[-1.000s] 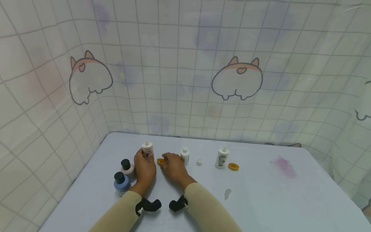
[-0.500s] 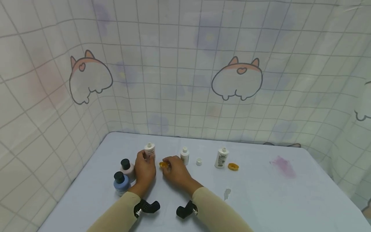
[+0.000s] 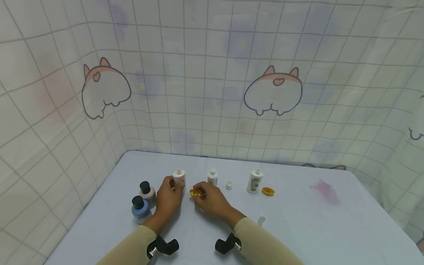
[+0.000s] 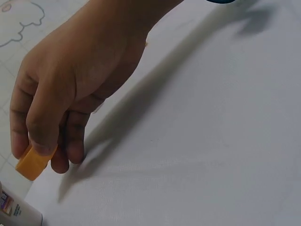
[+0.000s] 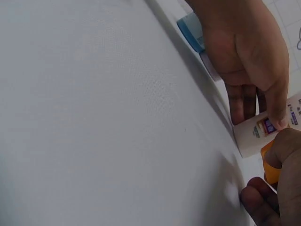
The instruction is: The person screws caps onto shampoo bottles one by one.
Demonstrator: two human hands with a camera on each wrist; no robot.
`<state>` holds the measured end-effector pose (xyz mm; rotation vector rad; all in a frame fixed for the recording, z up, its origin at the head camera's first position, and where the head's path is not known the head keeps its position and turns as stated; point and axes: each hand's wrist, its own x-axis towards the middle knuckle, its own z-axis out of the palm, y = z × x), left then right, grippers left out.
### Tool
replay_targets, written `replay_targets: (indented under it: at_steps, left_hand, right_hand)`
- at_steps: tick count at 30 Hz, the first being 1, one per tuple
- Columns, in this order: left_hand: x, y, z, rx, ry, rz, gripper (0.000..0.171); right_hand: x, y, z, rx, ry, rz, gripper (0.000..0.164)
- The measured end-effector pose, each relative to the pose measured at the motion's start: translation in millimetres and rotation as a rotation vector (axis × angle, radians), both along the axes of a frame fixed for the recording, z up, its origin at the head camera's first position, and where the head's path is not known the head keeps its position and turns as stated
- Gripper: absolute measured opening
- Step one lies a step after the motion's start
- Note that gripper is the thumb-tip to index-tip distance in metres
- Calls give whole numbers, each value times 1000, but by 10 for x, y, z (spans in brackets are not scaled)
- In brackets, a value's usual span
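Observation:
In the head view my left hand (image 3: pixel 169 197) grips a white bottle (image 3: pixel 179 177) with a narrow white nozzle top. Just to its right, my right hand (image 3: pixel 213 201) pinches an orange cap (image 3: pixel 195 193) between thumb and fingers. The left wrist view looks across at the right hand (image 4: pixel 80 80), the orange cap (image 4: pixel 34 162) at its fingertips and part of the white bottle (image 4: pixel 19 209) at the lower left. From the right wrist, the left hand (image 5: pixel 251 61) shows with its thumb on the bottle's label, close beside the orange cap (image 5: pixel 270 165).
A pink bottle (image 3: pixel 149 195) and a blue bottle (image 3: pixel 140 210), both black-capped, stand left of the left hand. Behind the right hand is a small white bottle (image 3: pixel 212 177). Farther right are a white cap (image 3: pixel 229 185), another white bottle (image 3: pixel 254 182) and another orange cap (image 3: pixel 268 191).
My left hand has carried the white bottle rightward and a little nearer. My right hand, with the orange cap, has shifted right and nearer too, and the cap has tilted to show its inside.

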<state>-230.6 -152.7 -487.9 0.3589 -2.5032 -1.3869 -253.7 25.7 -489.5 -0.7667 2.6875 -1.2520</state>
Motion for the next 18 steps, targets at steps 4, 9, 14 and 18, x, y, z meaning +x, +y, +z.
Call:
replay_targets:
  at_steps: [4,9,14,18]
  left_hand:
    - [24,-3,-2,-9,-5,-23,43]
    - [45,-22,-25,-8,-3,-55,42]
    - [78,-37,-22,-13,-1,-106,42]
    - [136,-24,17,-6,2,-166,41]
  right_hand:
    - [22,67,17,1,-16,-3,29]
    - [50,138,23,-11,-10,12,31]
    - [81,206,25,-16,6,12,32]
    - [109,271,62,-18,11,11,31]
